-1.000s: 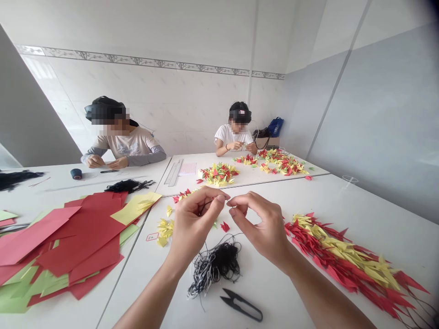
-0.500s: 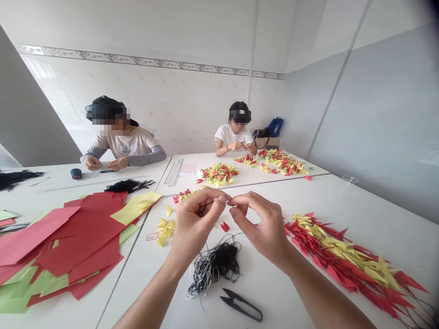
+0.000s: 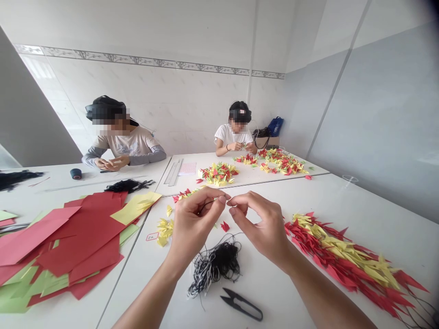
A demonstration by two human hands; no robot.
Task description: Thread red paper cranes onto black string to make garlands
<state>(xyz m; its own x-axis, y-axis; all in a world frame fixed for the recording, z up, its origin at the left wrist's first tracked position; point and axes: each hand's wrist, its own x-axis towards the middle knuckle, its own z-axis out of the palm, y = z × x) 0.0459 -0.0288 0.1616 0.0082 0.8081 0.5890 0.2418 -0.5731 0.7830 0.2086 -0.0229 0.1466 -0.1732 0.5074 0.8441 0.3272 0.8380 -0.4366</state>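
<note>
My left hand [image 3: 195, 212] is closed in a pinch on a thin black string [image 3: 209, 204], which runs across its fingers. Close against its fingertips is my right hand [image 3: 262, 219], its thumb and forefinger curled together; whatever sits between them is too small to make out. Below both hands lies a tangled heap of black and white string [image 3: 219, 265] on the table. A pair of black thread snips [image 3: 242, 304] rests nearer to me. Beyond the hands sits a small red folded paper piece [image 3: 225, 226].
Rows of red and yellow folded paper [image 3: 343, 256] lie at right, with black strings trailing. Coloured paper sheets [image 3: 85, 228] spread at left. Yellow folded pieces [image 3: 165, 230] sit beside my left hand. Two co-workers sit across the tables, near a mixed paper pile [image 3: 218, 173].
My hands stay almost in place; the black string in my left hand shows more clearly across the fingers. The left co-worker's hands have come closer together.
</note>
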